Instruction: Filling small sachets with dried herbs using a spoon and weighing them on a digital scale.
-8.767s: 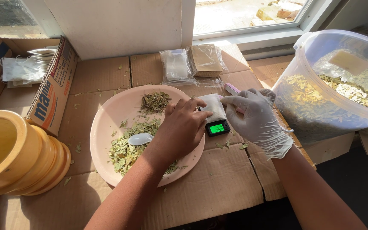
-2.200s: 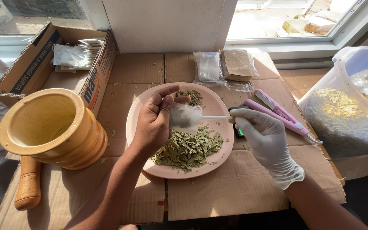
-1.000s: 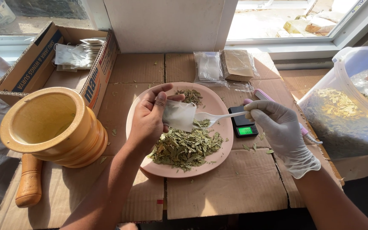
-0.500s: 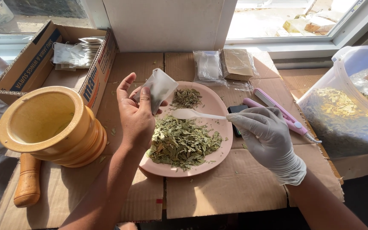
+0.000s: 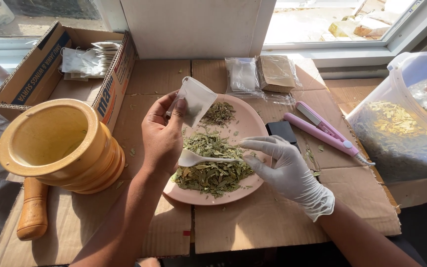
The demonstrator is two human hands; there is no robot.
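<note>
Left hand [image 5: 161,136], bare, pinches a small white filter bag [image 5: 193,101] above the pink plate's [image 5: 253,123] far-left rim; bag tilted, mouth toward upper left. Right hand [image 5: 285,170], gloved, grips a white spoon [image 5: 198,159] by its handle; long axis runs left-right, bowl pointing left over the dried leaves [image 5: 213,170].

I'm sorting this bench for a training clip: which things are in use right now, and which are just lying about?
In use:
left hand holding the small white sachet
gloved right hand holding the white spoon
dried leaves on the pink plate

Lying about:
wooden mortar and pestle
pink sealer
cardboard box
plastic tub
</note>
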